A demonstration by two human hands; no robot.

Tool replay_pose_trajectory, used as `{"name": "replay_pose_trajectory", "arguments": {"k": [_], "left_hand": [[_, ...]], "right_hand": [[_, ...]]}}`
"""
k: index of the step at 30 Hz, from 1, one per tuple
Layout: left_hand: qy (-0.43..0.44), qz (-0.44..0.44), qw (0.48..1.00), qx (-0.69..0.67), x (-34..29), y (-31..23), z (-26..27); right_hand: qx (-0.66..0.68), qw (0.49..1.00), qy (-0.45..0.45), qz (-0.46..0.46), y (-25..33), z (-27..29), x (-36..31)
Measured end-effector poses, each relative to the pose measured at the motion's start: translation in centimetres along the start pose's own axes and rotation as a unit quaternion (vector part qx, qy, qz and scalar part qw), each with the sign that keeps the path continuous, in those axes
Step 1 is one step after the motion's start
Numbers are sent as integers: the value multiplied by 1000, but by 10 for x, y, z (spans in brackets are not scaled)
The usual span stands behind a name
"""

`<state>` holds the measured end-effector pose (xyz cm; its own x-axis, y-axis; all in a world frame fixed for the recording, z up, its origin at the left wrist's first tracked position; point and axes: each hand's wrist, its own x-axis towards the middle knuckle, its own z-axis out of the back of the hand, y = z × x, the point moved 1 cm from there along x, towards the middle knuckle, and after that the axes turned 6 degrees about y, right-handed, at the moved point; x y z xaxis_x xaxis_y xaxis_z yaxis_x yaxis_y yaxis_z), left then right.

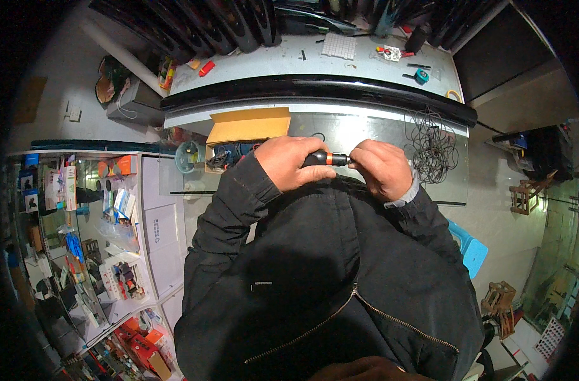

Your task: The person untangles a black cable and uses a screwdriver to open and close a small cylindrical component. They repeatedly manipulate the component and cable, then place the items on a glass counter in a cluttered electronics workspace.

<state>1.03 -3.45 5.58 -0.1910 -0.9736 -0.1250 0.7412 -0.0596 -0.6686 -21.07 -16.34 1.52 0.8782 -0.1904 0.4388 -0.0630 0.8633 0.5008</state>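
Observation:
In front of my chest, my left hand [284,164] is wrapped round a thick black handle with an orange ring. The tool [318,158] looks like a screwdriver and lies level, its narrow dark end pointing right. At that narrow end my right hand [387,170] is closed, thumb and fingertips pinching the tip. Whatever small piece may be between those fingers is hidden. Just beyond my left hand stands an open cardboard box [251,125] with dark cables inside. A loose tangle of thin black wire [431,149] lies right of my right hand on the glass counter [359,127].
A long glossy black roll [315,89] spans the counter's far side. Behind it are a white keypad [339,46], a teal tape roll [421,76] and a red piece [207,68]. Shelves of boxed goods [121,190] stand left; a blue plastic stool [467,249] is at right.

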Motion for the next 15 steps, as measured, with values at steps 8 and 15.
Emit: {"name": "replay_pose_trajectory", "arguments": {"k": [8, 15], "left_hand": [[8, 1, 1000, 7, 0, 3, -2], [9, -1, 1000, 12, 3, 2, -3]], "right_hand": [[104, 992, 45, -47, -3, -4, -2], [223, 964, 70, -130, -7, -10, -9]]}}
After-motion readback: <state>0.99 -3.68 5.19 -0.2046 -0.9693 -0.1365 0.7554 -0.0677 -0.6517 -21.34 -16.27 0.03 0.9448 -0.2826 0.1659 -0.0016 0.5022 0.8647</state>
